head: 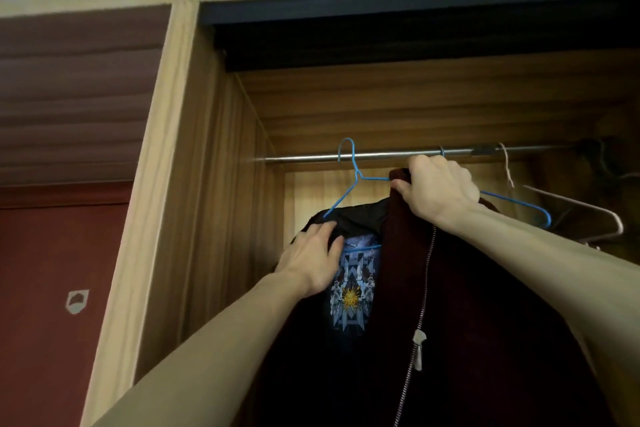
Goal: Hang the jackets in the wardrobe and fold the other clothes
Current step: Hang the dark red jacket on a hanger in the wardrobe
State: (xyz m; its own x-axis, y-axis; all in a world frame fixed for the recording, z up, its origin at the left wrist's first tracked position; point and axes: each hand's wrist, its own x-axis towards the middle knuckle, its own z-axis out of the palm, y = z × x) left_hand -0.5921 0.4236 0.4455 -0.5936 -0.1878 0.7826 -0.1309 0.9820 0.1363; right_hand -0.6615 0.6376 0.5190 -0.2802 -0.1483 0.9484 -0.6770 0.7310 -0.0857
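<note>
A dark maroon zip jacket [485, 305] with a printed blue lining hangs on a blue wire hanger [349, 177], whose hook sits over the metal wardrobe rail [388, 154]. My right hand [440, 191] grips the jacket's collar just under the rail. My left hand [311, 263] lies on the jacket's left shoulder, fingers closed over the fabric by the hanger's arm. The silver zip pull [419, 347] dangles on the open front.
A pale bare hanger [588, 215] hangs on the rail at the right, next to a dangling cord [507, 170]. The wardrobe's wooden side panel [214, 201] stands close on the left, a red wall [52, 288] beyond it.
</note>
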